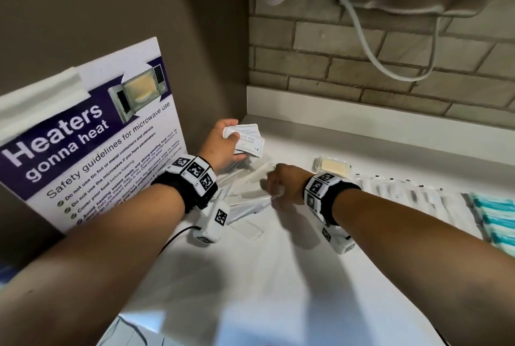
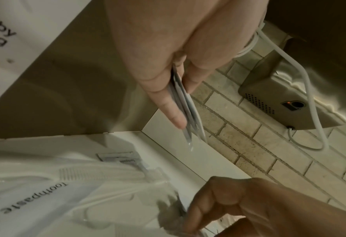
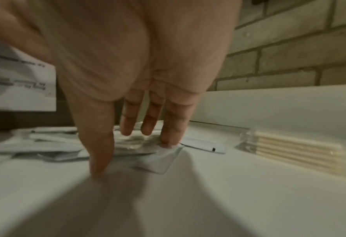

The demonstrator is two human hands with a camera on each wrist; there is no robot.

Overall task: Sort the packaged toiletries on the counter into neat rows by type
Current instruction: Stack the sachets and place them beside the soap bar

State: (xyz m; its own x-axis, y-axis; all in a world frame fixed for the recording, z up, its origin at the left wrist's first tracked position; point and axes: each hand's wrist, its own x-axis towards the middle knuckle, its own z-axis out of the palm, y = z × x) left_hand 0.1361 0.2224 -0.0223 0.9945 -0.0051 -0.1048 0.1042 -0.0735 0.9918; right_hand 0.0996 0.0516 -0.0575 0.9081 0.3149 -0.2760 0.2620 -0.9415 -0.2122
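Both forearms reach over the white desk [image 1: 278,276]. Left hand [image 1: 220,145] pinches flat white shampoo sachets [image 1: 246,139]; right hand [image 1: 284,181], grip apart, presses clear plastic-wrapped packets [image 1: 250,192].

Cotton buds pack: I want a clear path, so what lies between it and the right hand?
Head view: bare white counter separates the right hand from the cotton buds pack; right-wrist view adds one flat sachet.

Counter [image 1: 250,290] front bare — poster [image 1: 92,134] walls left.
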